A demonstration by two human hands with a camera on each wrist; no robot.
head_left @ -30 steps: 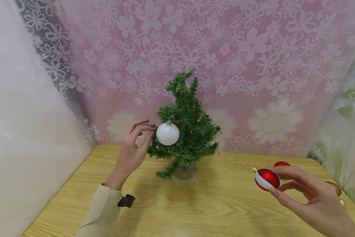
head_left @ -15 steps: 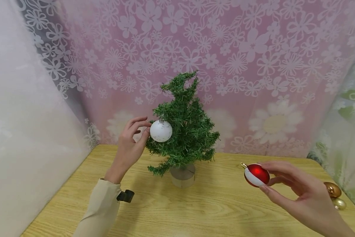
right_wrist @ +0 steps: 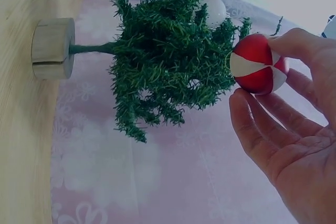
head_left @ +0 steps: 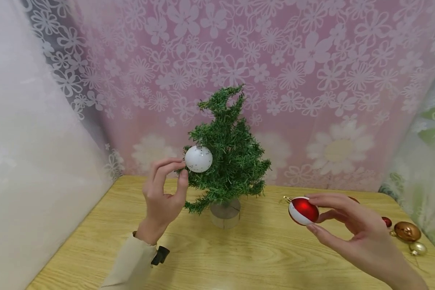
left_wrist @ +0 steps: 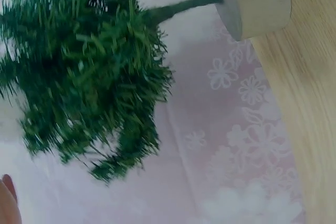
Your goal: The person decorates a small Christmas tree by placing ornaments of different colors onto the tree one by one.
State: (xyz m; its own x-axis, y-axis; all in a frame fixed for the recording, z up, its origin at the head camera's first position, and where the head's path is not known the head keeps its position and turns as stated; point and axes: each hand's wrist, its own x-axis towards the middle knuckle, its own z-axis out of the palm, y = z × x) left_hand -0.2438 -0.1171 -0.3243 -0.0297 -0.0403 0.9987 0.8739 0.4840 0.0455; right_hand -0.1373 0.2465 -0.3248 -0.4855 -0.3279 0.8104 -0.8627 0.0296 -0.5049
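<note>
A small artificial Christmas tree (head_left: 235, 157) stands upright on a round wooden base (head_left: 225, 215). From a branch on its left side hangs a white speckled bauble (head_left: 198, 159). My left hand (head_left: 163, 197) is beside that bauble, fingertips right at its left edge, thumb held apart below. In the left wrist view only a bit of finger (left_wrist: 8, 203) shows at the lower left. Between thumb and fingertips, my right hand (head_left: 362, 233) pinches a red and white bauble (head_left: 303, 211) to the right of the tree, its gold cap pointing left.
On the table's right side lie a bronze bauble (head_left: 407, 232), a small pale gold bauble (head_left: 418, 248) and a small red bauble (head_left: 386, 221). Another red one is mostly hidden behind the right hand. A pink flowered curtain (head_left: 275, 80) closes off the back of the wooden table (head_left: 261, 257).
The right hand has carried the red and white bauble left toward the tree. The white bauble and tree shifted slightly left, and the left hand has lowered a little, its thumb and fingers spreading.
</note>
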